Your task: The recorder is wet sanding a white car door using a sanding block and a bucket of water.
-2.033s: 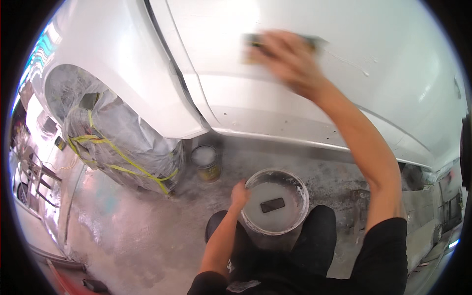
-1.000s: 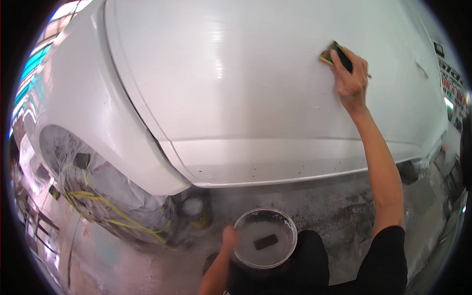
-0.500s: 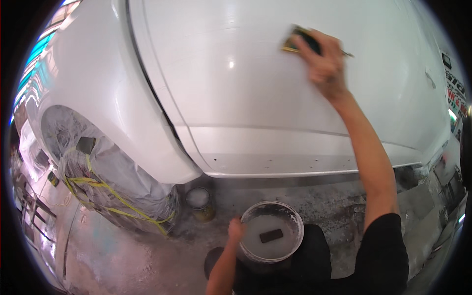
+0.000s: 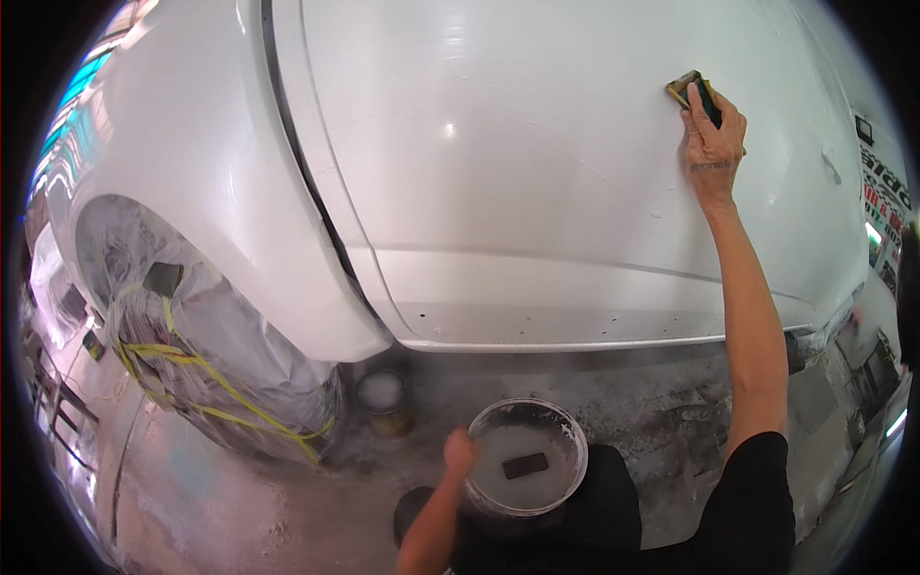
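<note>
My right hand [image 4: 714,144] is closed around a sanding block [image 4: 707,103], a dark pad with yellowish-brown sandpaper folded about it. It presses against the white car door [image 4: 537,144], toward the door's upper right. Low in the view, my left hand [image 4: 461,452] is closed at the left rim of a round bucket [image 4: 582,436], its fingers partly hidden. Cloudy greyish water fills part of the bucket, and a dark rectangular block [image 4: 525,466] lies in it. Thin wet streaks show on the door's surface.
A wheel wrapped in clear plastic [image 4: 240,335] with yellow-green tape stands at left, below the white fender [image 4: 192,172]. Between wheel and bucket sits an open can [image 4: 385,402]. The door's lower edge [image 4: 556,345] overhangs the dusty floor [image 4: 211,508].
My right hand has slid the sanding block to the right across the door. My left hand stays at the bucket, and the view has shifted slightly.
</note>
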Demonstrator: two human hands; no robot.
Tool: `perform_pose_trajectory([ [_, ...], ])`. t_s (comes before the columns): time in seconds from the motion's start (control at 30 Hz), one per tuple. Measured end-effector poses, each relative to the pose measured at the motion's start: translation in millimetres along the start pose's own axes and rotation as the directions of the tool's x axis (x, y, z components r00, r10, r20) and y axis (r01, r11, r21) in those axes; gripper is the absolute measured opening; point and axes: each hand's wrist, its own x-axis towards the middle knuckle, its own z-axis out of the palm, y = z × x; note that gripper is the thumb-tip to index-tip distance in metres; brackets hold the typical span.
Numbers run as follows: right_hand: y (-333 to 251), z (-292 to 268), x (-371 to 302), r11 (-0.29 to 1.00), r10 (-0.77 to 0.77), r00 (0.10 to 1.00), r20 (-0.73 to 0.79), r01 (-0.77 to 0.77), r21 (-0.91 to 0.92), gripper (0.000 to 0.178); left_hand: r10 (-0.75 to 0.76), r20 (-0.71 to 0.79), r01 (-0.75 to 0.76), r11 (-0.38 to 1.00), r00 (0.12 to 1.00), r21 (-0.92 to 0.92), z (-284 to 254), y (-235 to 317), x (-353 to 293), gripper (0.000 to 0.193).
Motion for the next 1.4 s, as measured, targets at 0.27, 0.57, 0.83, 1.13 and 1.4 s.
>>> perform_pose_trajectory([
  [0.27, -368.7, 118.2, 141.0, 0.842, -0.401, 0.909, -0.111, 0.414, 0.346, 0.011, 0.024, -0.058, -0.026, 0.999, 0.998, -0.04, -0.6, -4.3, 1.2, 0.039],
  [0.57, -120.0, 33.9, 40.0, 0.997, -0.068, 0.977, -0.201, 0.073, 0.019, 0.039, 0.07, -0.063, -0.072, 0.997, 0.996, -0.032, 14.4, -14.3, 12.1, 0.038],
  [0.83, -311.8, 14.8, -46.1, 0.74, -0.171, 0.966, 0.192, -0.003, 0.673, 0.05, 0.063, -0.035, -0.059, 0.993, 0.997, 0.103, 1.3, -21.5, -5.7, 0.039],
  [1.13, -334.2, -184.6, -406.2, 0.358, 0.224, 0.176, 0.959, -0.93, 0.087, 0.051, 0.624, -0.39, -0.515, 0.78, 0.677, 0.354, -27.8, 76.1, -45.3, 0.028],
  [1.4, -338.5, -205.3, -448.2, 0.205, 0.163, 0.131, 0.978, -0.974, 0.097, 0.06, 0.077, -0.118, -0.134, 0.764, 0.99, -0.631, 20.4, 115.6, -90.1, 0.028],
])
